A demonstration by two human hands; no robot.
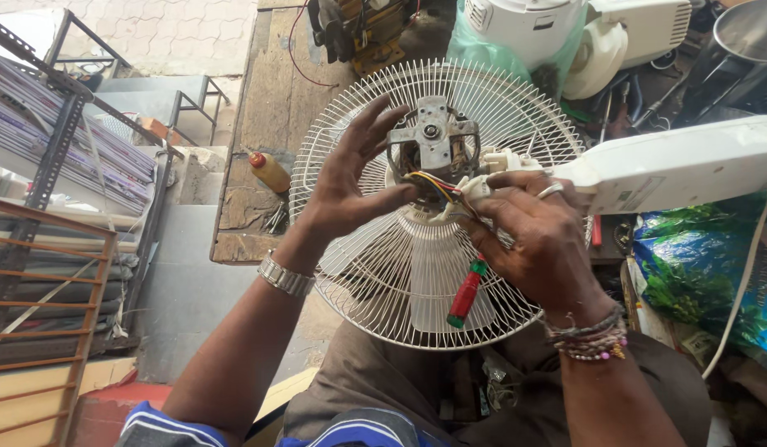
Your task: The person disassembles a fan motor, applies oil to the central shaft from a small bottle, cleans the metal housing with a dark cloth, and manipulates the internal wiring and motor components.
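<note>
A white wire fan guard (375, 273) rests on my lap with the bare fan motor (433, 145) at its centre. My left hand (350, 178) has its fingers spread against the motor's left side and the grille. My right hand (537, 236) grips the white neck of the fan (499, 170) beside coloured wires (441, 189). It also holds a screwdriver with a red and green handle (466, 294), which points down over the guard. The white fan stand (682, 161) runs off to the right.
A wooden workbench (267, 116) lies beyond the fan with a small orange bottle (270, 172) and a dismantled motor (359, 29). White appliances (566, 29) and a metal pot (748, 33) sit at the top right. Green plastic bags (690, 273) lie right; metal racks (52, 165) stand left.
</note>
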